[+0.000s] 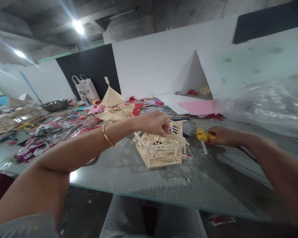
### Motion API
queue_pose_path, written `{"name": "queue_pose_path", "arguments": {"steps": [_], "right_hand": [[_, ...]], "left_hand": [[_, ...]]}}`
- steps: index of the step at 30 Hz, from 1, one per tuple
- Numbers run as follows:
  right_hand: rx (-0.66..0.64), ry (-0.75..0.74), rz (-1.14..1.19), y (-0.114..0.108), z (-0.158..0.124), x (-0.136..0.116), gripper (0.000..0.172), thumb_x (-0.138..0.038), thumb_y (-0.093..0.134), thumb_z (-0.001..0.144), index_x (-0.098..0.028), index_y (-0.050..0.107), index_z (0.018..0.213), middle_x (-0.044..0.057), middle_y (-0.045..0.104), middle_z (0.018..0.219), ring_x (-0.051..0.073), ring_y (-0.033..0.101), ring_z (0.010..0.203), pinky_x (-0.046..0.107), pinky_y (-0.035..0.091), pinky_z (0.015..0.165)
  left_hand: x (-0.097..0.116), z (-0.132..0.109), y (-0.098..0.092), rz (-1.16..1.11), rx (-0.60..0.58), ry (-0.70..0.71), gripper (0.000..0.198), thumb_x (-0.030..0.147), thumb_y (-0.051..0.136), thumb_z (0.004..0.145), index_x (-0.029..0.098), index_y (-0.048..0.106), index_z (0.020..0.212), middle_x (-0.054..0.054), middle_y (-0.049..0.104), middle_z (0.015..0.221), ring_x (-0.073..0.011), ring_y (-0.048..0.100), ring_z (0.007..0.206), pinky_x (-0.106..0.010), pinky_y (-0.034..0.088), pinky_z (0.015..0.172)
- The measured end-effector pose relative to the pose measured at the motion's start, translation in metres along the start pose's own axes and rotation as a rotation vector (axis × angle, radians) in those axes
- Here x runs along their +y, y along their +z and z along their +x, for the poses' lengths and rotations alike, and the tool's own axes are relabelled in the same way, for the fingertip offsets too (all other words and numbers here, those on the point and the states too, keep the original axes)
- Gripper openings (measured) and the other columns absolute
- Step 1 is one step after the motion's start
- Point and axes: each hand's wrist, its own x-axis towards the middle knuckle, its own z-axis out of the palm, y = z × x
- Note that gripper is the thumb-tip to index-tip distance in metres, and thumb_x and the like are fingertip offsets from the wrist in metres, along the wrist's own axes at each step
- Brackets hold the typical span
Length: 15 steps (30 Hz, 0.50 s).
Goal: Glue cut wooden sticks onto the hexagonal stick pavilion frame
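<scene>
A small house frame of wooden sticks (160, 148) stands on the glass table (129, 175) in front of me. My left hand (155, 123), with a gold bangle on its wrist, hovers over the frame's top with its fingers curled in a pinch; what it pinches is too small to make out. My right hand (220, 135) rests on the table to the frame's right, closed round a yellow glue gun (202, 135) whose white glue stick points down toward me.
A finished stick pagoda (113, 105) stands behind the frame to the left. Coloured paper, a pink sheet (198, 107) and plastic wrappers (57, 127) litter the table's far side. A metal bowl (55, 105), a white bag (85, 88) and white boards stand at the back.
</scene>
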Motion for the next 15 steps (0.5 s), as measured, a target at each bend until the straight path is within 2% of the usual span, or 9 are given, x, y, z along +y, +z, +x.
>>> {"name": "queue_pose_path", "arguments": {"steps": [6,15], "right_hand": [[0.010,-0.002,0.007,0.0028,0.0007,0.0006,0.036,-0.050,0.052,0.065,-0.017,0.052,0.078,0.010,0.061,0.084,0.023,0.055,0.074,0.030,0.035,0.062],[0.041,-0.024,0.006,0.0046,0.0009,0.0068,0.037,-0.049,0.053,0.065,-0.016,0.056,0.081,0.013,0.062,0.094,0.026,0.056,0.085,0.034,0.040,0.074]], "left_hand": [[0.0004,0.0002,-0.0007,0.005,-0.017,-0.008,0.017,0.010,0.059,0.065,0.013,0.071,0.077,-0.002,0.069,0.069,-0.0089,0.056,0.063,-0.022,0.037,0.060],[0.0012,-0.0021,-0.0014,-0.001,-0.013,-0.008,0.018,0.014,0.059,0.066,0.013,0.071,0.079,-0.002,0.070,0.073,-0.0097,0.057,0.065,-0.023,0.037,0.061]]}}
